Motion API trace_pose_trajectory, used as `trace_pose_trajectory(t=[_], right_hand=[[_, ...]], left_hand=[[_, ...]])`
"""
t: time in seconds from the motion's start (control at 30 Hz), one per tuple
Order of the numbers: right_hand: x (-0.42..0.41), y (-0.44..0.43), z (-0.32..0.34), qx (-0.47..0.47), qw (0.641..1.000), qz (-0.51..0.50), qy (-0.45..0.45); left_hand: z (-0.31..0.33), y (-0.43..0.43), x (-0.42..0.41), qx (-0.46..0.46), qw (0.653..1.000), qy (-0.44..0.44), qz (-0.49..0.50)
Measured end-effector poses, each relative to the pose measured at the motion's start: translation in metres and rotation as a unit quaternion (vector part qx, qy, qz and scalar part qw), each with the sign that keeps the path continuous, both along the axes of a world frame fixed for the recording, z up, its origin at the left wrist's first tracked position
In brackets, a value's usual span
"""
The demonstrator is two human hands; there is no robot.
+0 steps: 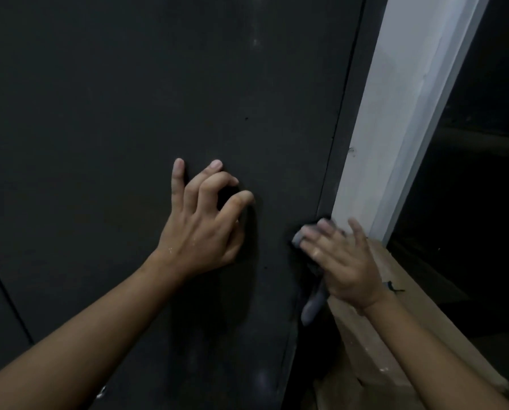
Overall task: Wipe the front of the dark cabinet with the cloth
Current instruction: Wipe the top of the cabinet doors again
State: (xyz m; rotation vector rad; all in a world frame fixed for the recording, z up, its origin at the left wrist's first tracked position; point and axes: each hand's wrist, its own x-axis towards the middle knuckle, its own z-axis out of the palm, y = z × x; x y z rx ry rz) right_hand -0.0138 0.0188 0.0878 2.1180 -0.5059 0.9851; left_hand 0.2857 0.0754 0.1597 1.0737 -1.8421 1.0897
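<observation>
While one grey cloth (311,306) sits pressed against the right edge of the dark cabinet (158,99), just beside a single white post (395,128), two bare hands show in the head view: the right hand (343,261), motion-blurred, lies on the cloth with fingers nearly straight and thumb spread. The left hand (200,229), apart from the cloth, is propped on the panel by its fingertips, fingers spread and half bent, gripping nothing. The cloth's long axis runs roughly vertical, one end bunched above the fingers, the other hanging as a tail below the palm.
</observation>
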Motion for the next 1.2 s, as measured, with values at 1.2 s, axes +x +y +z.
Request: trace_pose_trajectory(t=[1.2], right_hand=[[-0.004,-0.01,0.118,-0.053,0.99,0.074,0.111]], left_hand=[[0.154,-0.005,-0.013,-0.055,0.998,-0.013,0.02]])
